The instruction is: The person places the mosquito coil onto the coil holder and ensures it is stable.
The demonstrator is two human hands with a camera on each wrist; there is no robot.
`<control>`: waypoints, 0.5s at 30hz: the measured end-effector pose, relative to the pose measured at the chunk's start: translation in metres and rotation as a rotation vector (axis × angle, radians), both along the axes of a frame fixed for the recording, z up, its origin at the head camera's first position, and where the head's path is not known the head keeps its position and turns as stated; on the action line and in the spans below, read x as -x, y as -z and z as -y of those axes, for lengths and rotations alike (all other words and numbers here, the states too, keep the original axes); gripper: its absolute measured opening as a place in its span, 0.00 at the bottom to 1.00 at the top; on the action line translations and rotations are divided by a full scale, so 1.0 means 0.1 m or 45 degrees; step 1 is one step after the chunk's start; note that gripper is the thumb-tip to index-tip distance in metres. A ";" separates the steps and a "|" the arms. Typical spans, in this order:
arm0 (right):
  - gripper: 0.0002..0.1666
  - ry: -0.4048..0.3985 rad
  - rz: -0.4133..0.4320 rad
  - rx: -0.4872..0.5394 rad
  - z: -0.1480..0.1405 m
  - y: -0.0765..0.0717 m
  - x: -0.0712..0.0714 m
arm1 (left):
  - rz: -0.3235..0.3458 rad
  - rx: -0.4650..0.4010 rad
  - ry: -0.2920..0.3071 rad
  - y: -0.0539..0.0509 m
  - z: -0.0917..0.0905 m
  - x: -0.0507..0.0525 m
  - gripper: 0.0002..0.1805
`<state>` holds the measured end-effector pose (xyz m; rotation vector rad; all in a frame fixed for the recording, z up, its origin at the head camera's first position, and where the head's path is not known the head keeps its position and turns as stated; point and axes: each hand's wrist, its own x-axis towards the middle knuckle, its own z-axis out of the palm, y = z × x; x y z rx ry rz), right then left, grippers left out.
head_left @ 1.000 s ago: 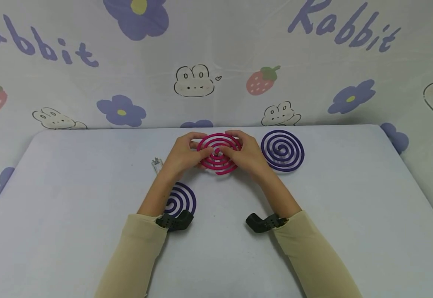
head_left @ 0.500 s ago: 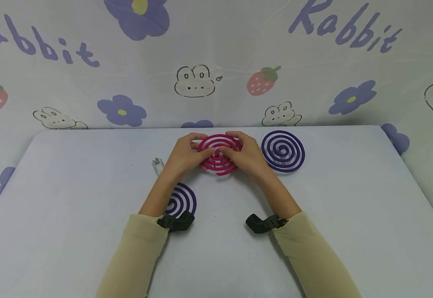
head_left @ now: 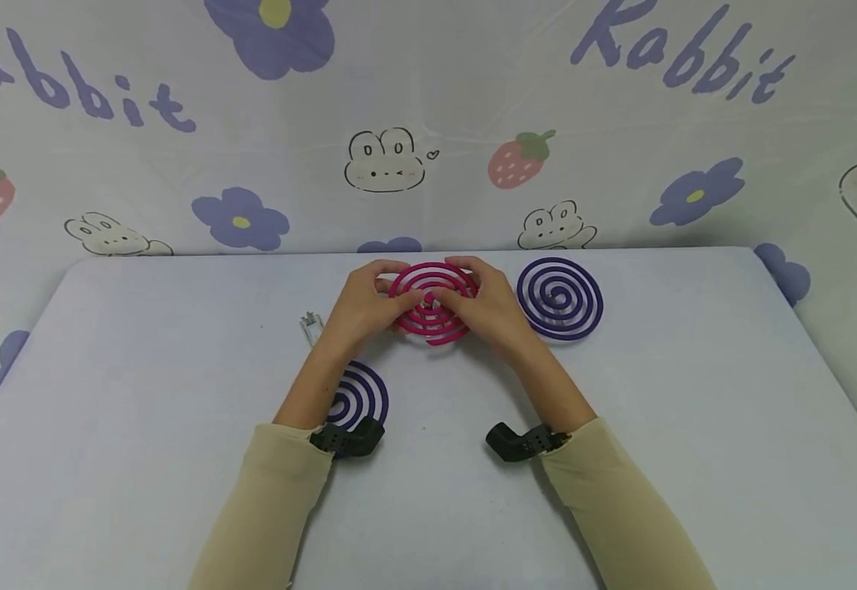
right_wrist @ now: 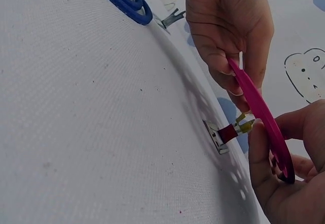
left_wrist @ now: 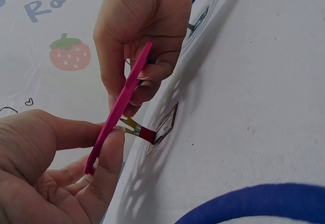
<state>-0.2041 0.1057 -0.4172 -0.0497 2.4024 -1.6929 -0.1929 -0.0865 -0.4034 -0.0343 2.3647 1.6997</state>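
A pink mosquito coil (head_left: 436, 332) is held at the far middle of the table by both hands. My left hand (head_left: 369, 303) pinches its left side, and my right hand (head_left: 491, 303) its right side, with both thumbs near the centre. Seen edge-on in the left wrist view, the pink coil (left_wrist: 122, 99) tilts above a small metal stand (left_wrist: 162, 130). In the right wrist view, the metal stand (right_wrist: 221, 136) has a red part and yellowish prongs reaching up close to the coil's underside; whether they touch I cannot tell.
Right of my hands, a dark purple coil (head_left: 559, 299) sits near the table's back edge. Another purple coil (head_left: 369, 393) lies partly hidden under my left wrist. A second metal stand (head_left: 310, 326) is beside my left forearm. A rabbit-print cloth (head_left: 458, 98) hangs behind the table.
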 end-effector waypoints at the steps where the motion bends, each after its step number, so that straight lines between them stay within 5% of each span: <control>1: 0.34 0.001 0.003 0.005 0.00 0.00 0.00 | -0.001 0.001 -0.001 0.00 0.00 0.00 0.30; 15: 0.34 0.004 0.016 -0.032 0.01 -0.01 -0.01 | -0.023 0.013 -0.003 0.01 -0.01 0.00 0.29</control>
